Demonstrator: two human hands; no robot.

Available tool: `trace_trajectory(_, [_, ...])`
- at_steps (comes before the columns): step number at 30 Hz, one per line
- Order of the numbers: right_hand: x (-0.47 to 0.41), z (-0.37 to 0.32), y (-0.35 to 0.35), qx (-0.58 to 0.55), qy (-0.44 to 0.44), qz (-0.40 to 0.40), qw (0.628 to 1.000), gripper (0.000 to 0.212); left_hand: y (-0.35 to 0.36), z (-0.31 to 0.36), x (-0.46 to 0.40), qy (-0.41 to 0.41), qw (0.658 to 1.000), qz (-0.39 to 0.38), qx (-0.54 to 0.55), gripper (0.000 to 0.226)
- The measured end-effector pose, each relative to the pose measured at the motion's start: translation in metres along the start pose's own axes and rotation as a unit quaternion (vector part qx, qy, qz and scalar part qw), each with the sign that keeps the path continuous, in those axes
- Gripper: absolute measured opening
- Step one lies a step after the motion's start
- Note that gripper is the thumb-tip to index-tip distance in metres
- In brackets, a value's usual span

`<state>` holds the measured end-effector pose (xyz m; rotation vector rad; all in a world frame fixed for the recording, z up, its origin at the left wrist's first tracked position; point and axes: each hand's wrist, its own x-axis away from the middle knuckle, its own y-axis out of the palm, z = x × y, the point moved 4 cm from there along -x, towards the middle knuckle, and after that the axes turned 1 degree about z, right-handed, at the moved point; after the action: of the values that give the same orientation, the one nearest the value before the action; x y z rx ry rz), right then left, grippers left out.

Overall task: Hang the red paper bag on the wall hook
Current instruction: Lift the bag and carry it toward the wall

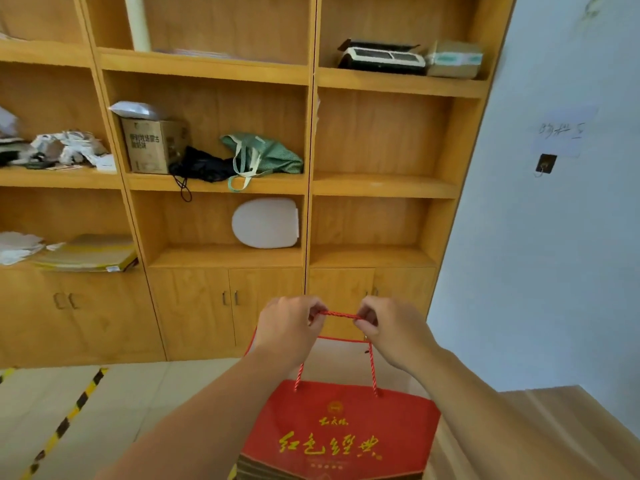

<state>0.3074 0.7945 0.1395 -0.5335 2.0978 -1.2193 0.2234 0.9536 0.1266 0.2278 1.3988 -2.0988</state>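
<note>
Fingers (pixel 313 311) of both hands pinch the red paper bag's (pixel 341 431) rope handle (pixel 341 315) taut between them

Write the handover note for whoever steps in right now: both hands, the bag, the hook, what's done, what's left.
Left hand: shut, pinching the red rope handle at its left end.
Right hand: shut, pinching the same handle at its right end, rope stretched between the two.
Red paper bag: hanging below the hands, lifted, in front of the wooden shelving.
Wall hook: on the white wall up and to the right, with nothing on it.
Done: bag picked up, handle spread open.
Left: carry it right and up, loop the handle over the hook, let go.
</note>
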Motion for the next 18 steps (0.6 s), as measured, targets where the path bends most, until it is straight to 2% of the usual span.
trace_trajectory(5, [-0.085,0.041,0.015,0.001,0.017,-0.016,1.000,0.010,0.042,-0.017,-0.089,0.005,0.999,-0.034,-0.017,0.011])
trace_trajectory(13, [-0.227,0.092,0.041,0.015,0.044,0.024,0.999,0.009,0.097,-0.053,-0.232,0.004,0.999,-0.048,-0.001,0.009])
trace_trajectory(18, [-0.314,0.124,0.070,0.039,0.064,0.035,0.997,0.008,0.145,-0.086,-0.323,0.040,0.997,-0.058,0.019,0.008])
